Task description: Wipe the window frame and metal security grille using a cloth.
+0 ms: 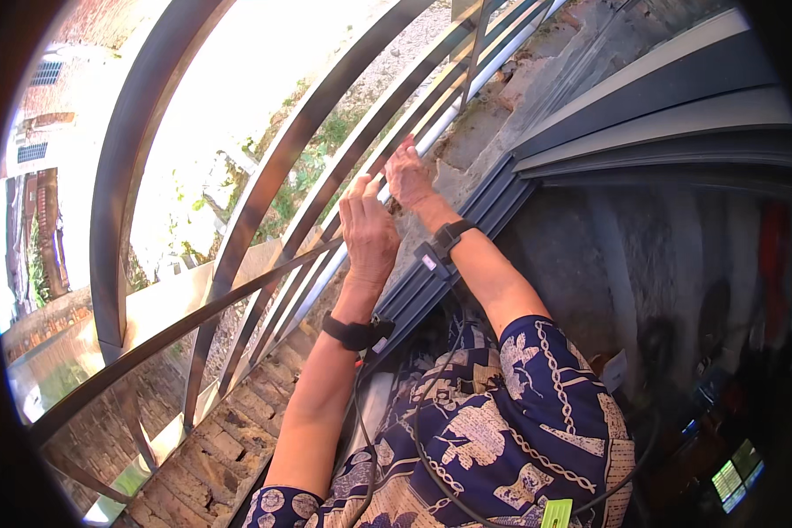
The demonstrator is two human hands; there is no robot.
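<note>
My left hand (369, 228) is raised at a metal window grille, fingers bent toward its lower bars. Just beyond it, my right hand (409, 177) has its fingers curled close to a white pipe (443, 122) that runs along the grille's foot. The fingertips of both hands are partly hidden, so I cannot tell whether they grip a bar or something small. Dark metal bars (330, 109) pass behind the hands, joined by a flat crossbar (171, 346). A black strap (348, 331) circles my left wrist, and another strap (455, 232) circles my right.
A dark sliding-window track (498, 188) lies under my right forearm, with window frames (647, 86) at right. Rough brick (218, 442) lines the sill at lower left. Black cables (417, 422) hang across my patterned shirt. Outside are plants (313, 158) and brick buildings.
</note>
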